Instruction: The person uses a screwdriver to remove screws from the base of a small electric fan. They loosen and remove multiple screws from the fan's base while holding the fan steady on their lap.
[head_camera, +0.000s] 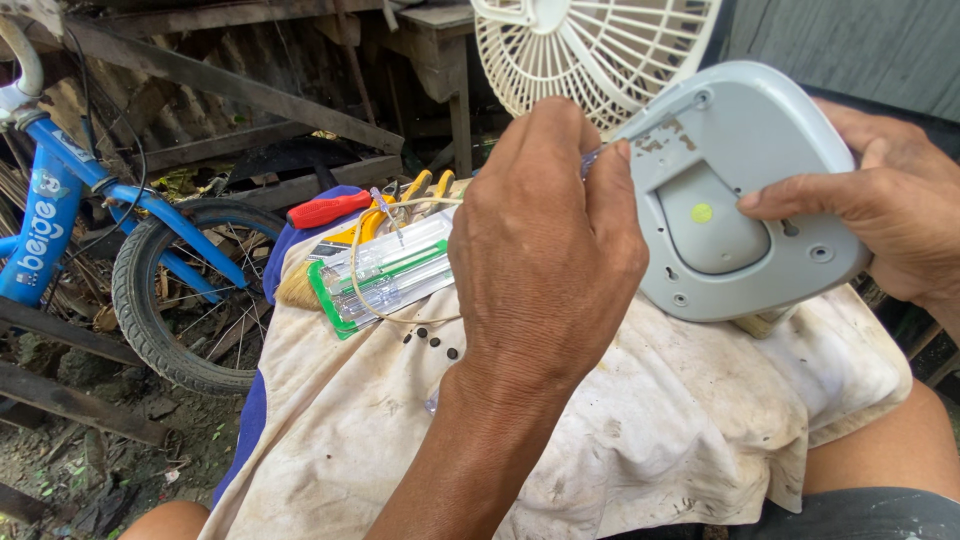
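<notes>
Clear plastic screwdriver case (385, 275) left of grey fan base (735, 190), several screwdrivers inside. Base tilted up on stained cloth (620, 420), underside toward camera. Left hand (545, 240) closed around clear-handled screwdriver (592, 158); right hand (880, 200) gripping base's right edge.

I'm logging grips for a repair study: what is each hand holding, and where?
Right hand grips the grey fan base by its edge. Left hand pinches a clear-handled tool by the handle.

The left hand (545, 240) gripped a clear-handled screwdriver (592, 160) against the grey fan base (740, 190). The right hand (880, 200) steadied that base.
</notes>
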